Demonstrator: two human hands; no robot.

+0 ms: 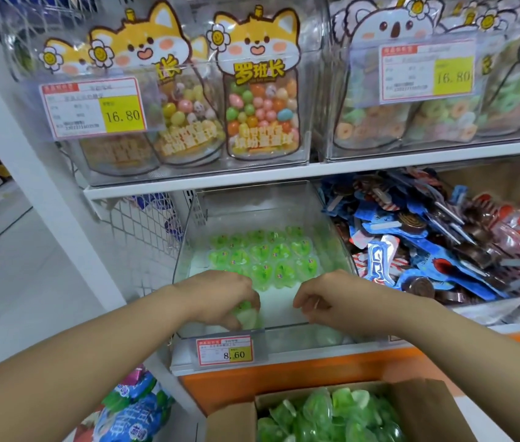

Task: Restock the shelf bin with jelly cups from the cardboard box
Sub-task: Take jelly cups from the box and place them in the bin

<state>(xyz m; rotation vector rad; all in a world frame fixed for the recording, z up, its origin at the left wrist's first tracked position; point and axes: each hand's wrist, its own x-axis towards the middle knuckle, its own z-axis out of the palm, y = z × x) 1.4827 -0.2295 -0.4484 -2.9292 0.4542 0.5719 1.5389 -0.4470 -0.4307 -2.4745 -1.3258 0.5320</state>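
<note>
A clear plastic shelf bin (pixel 325 218) holds several green jelly cups (pixel 265 253) laid in rows towards its back. My left hand (pixel 220 295) reaches over the bin's front left and its curled fingers hold a green jelly cup (pixel 247 315). My right hand (pixel 322 298) hovers over the bin's front right with fingers curled downwards; nothing shows in it. Below, an open cardboard box (pixel 418 406) is full of green jelly cups (pixel 325 413).
A price tag reading 8.60 (pixel 225 350) hangs on the bin's front. A bin of blue and red wrapped snacks (pixel 427 240) sits to the right. Clear bins of candy bags (pixel 261 90) fill the shelf above. A wire basket (pixel 143 224) stands left; blue packets (pixel 131 409) lie below.
</note>
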